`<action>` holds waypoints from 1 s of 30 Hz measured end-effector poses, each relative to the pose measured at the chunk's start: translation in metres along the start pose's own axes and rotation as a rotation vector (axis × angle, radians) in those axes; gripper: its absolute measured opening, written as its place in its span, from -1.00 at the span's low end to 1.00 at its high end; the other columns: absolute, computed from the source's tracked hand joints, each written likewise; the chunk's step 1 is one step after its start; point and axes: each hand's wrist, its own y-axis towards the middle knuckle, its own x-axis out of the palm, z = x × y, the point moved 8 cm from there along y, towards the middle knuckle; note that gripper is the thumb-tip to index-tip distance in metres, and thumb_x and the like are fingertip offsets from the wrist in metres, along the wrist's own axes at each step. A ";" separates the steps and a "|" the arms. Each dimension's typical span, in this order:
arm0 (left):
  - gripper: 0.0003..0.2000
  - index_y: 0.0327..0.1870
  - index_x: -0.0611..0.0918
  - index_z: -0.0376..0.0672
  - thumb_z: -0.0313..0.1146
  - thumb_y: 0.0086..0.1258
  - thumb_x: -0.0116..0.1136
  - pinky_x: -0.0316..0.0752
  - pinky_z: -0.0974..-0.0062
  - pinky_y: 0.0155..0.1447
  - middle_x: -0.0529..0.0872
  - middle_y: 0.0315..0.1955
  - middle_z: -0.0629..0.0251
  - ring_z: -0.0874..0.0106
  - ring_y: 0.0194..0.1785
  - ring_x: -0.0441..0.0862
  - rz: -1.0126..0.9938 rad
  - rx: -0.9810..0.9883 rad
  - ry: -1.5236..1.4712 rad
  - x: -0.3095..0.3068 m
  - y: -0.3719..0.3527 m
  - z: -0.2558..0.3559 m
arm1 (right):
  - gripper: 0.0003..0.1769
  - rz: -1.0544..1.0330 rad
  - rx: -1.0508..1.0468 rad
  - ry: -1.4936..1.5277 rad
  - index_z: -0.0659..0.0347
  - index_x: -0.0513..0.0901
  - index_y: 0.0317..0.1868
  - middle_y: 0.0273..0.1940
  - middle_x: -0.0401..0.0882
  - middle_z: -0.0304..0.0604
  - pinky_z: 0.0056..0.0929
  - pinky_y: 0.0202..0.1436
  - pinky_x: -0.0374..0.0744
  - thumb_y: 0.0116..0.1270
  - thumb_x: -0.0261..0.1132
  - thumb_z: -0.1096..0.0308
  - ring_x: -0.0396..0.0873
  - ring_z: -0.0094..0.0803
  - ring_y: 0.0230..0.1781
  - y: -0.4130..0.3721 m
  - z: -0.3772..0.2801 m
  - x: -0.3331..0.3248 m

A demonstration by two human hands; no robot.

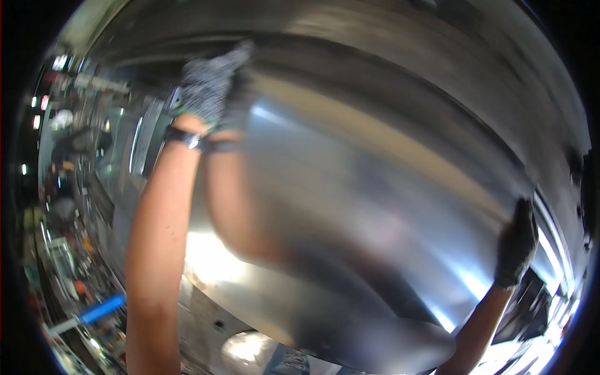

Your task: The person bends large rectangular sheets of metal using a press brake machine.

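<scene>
A large, shiny metal sheet (350,187) fills most of the view and mirrors my arms. My left hand (212,84), in a grey knitted glove, is at the sheet's upper left edge. Its thumb lies toward the sheet and the other fingers are partly hidden and blurred; it looks closed on the edge. Far to the right, my right hand (517,245) wears a dark glove and is closed at the sheet's right edge. A dark watch (184,137) is on my left wrist. Both arms are spread wide.
Left of the sheet lies a cluttered workshop area with a blue bar-like object (103,309) and many small items. Another person (75,147) appears blurred in the left background. A round, shiny metal piece (249,350) shows below the sheet's lower edge.
</scene>
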 end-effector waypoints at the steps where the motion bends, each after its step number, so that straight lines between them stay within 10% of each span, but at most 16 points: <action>1: -0.70 -0.12 0.77 -0.25 -0.18 0.35 0.35 0.58 0.39 0.01 0.83 -0.21 0.19 0.33 -0.16 0.74 0.017 -0.001 -0.021 0.005 -0.001 0.006 | -0.55 0.042 -0.097 0.008 0.31 0.59 0.25 0.18 0.64 0.07 -0.26 0.37 0.50 0.34 0.16 0.61 0.60 -0.15 0.24 -0.002 0.001 -0.001; 6: -0.64 -0.08 0.76 -0.19 -0.06 0.31 0.36 0.53 0.37 0.12 0.81 -0.14 0.14 0.27 -0.07 0.72 0.042 -0.162 0.054 -0.001 -0.004 0.010 | -0.53 -0.024 0.102 0.432 0.35 0.45 0.38 0.35 0.50 -0.05 -0.35 0.51 0.32 0.48 0.08 0.52 0.44 -0.28 0.40 -0.016 0.072 0.043; 9: -0.75 -0.13 0.73 -0.24 -0.25 0.49 0.11 0.56 0.21 0.08 0.78 -0.17 -0.03 0.17 -0.04 0.71 -0.007 -0.209 0.226 -0.004 -0.003 0.016 | -0.58 0.058 0.044 0.288 0.28 0.52 0.33 0.20 0.62 0.04 -0.35 0.23 0.57 0.53 0.03 0.46 0.63 -0.18 0.17 -0.007 0.066 0.028; 11: -0.77 -0.13 0.71 -0.23 -0.30 0.50 0.05 0.57 0.20 0.03 0.77 -0.21 -0.02 0.14 -0.10 0.71 0.023 -0.196 0.320 -0.012 -0.006 0.016 | -0.44 -0.083 0.620 0.586 0.32 0.24 0.50 0.54 0.20 -0.03 -0.33 0.64 0.07 0.60 -0.05 0.24 0.17 -0.29 0.56 -0.013 0.067 0.039; 13: -0.80 -0.20 0.71 -0.20 -0.33 0.48 0.04 0.57 0.19 -0.06 0.77 -0.28 0.06 0.14 -0.17 0.72 -0.075 0.360 0.718 0.014 0.005 0.016 | -0.43 -0.125 0.542 0.520 0.34 0.24 0.50 0.55 0.15 -0.03 -0.31 0.67 -0.04 0.62 -0.12 0.19 0.08 -0.30 0.59 -0.007 0.065 0.037; 15: -0.82 -0.26 0.69 -0.14 -0.37 0.47 0.01 0.56 0.18 -0.13 0.76 -0.34 0.12 0.16 -0.22 0.71 -0.042 0.387 0.620 0.019 0.011 -0.003 | -0.47 -0.089 0.743 0.620 0.38 0.29 0.47 0.50 0.26 -0.02 -0.32 0.62 0.13 0.61 -0.05 0.27 0.22 -0.29 0.53 -0.007 0.054 0.030; 17: -0.83 -0.26 0.68 -0.10 -0.38 0.48 0.00 0.56 0.20 -0.15 0.75 -0.35 0.11 0.18 -0.24 0.71 0.028 0.567 0.622 0.019 0.003 0.007 | -0.54 -0.176 0.411 0.282 0.38 0.39 0.41 0.41 0.41 0.03 -0.37 0.50 0.36 0.59 0.04 0.38 0.40 -0.30 0.42 0.000 0.064 0.028; 19: -0.85 -0.26 0.67 -0.10 -0.38 0.47 0.02 0.56 0.20 -0.16 0.74 -0.34 0.11 0.18 -0.24 0.71 -0.013 0.459 0.599 0.024 0.009 0.006 | -0.61 0.087 -0.214 -0.174 0.25 0.52 0.29 -0.17 0.71 0.06 -0.22 -0.33 0.62 0.61 0.02 0.26 0.67 -0.11 -0.35 0.007 0.013 0.000; 20: -0.85 -0.26 0.67 -0.11 -0.38 0.47 0.02 0.56 0.20 -0.15 0.74 -0.34 0.11 0.17 -0.24 0.71 -0.054 0.424 0.641 0.025 0.012 0.006 | -0.61 0.085 -0.210 -0.171 0.25 0.52 0.29 -0.17 0.71 0.06 -0.22 -0.33 0.62 0.61 0.02 0.26 0.67 -0.11 -0.35 0.006 0.018 0.003; 23: -0.84 -0.24 0.68 -0.13 -0.39 0.48 0.01 0.57 0.21 -0.13 0.75 -0.31 0.11 0.16 -0.22 0.71 -0.066 0.435 0.688 0.026 0.012 0.008 | -0.61 -0.024 -0.034 -0.303 0.24 0.51 0.31 -0.16 0.71 0.07 -0.22 -0.33 0.62 0.61 0.02 0.27 0.68 -0.10 -0.34 0.013 0.024 0.007; 25: -0.82 -0.21 0.69 -0.14 -0.39 0.48 0.00 0.58 0.22 -0.10 0.76 -0.28 0.11 0.16 -0.19 0.72 -0.044 0.482 0.694 0.026 0.012 0.004 | -0.61 -0.252 0.388 -0.089 0.36 0.50 0.33 0.27 0.57 0.01 -0.44 0.33 0.51 0.58 0.10 0.42 0.56 -0.36 0.26 0.012 0.013 0.004; 30: -0.77 -0.08 0.72 -0.11 -0.36 0.49 -0.02 0.58 0.25 0.06 0.78 -0.17 0.12 0.17 -0.07 0.72 -0.103 0.294 0.419 0.016 0.014 0.000 | -0.58 -0.088 0.528 0.398 0.36 0.46 0.36 0.34 0.50 0.00 -0.44 0.40 0.44 0.54 0.11 0.50 0.49 -0.36 0.33 -0.003 0.045 0.023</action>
